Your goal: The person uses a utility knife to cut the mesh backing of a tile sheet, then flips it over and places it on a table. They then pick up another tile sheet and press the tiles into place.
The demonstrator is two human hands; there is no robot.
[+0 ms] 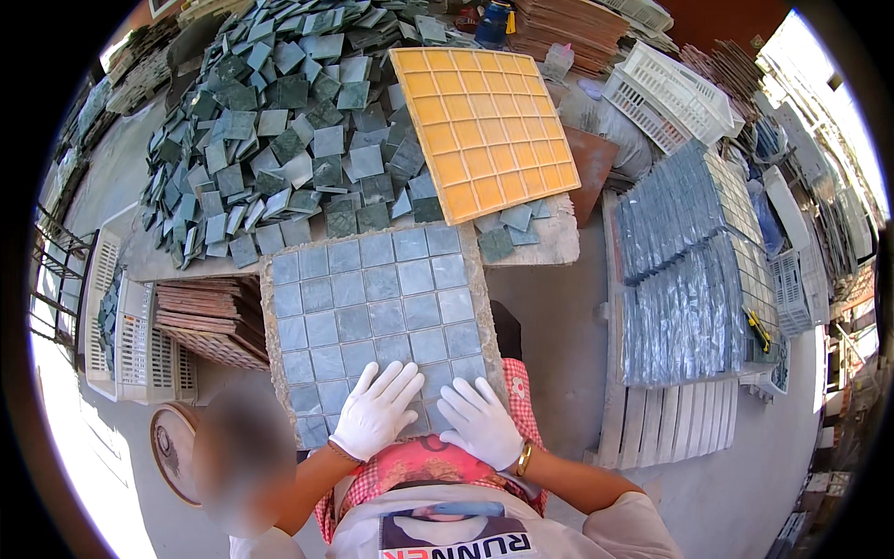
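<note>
Both my hands wear white gloves and lie flat on a sheet of square grey-blue stone tiles [358,281] set in rows on a rough-edged board [473,279]. My left hand [379,408] has its fingers spread over the near middle tiles. Beside it, my right hand [480,421] rests with fingers stretched out on the near right tiles. Neither hand grips anything. The tiles under my palms are hidden. Beyond the board, a yellow grid tray [489,130] with square pockets leans on the pile of loose green-grey tiles [279,130].
Stacked tile sheets [684,298] stand on a pallet [666,424] at right, with a yellow-black tool [756,329] on them. White crates [666,98] lie at far right. At left are another white crate [140,321], reddish boards [209,312] and a round stool-like thing [175,452].
</note>
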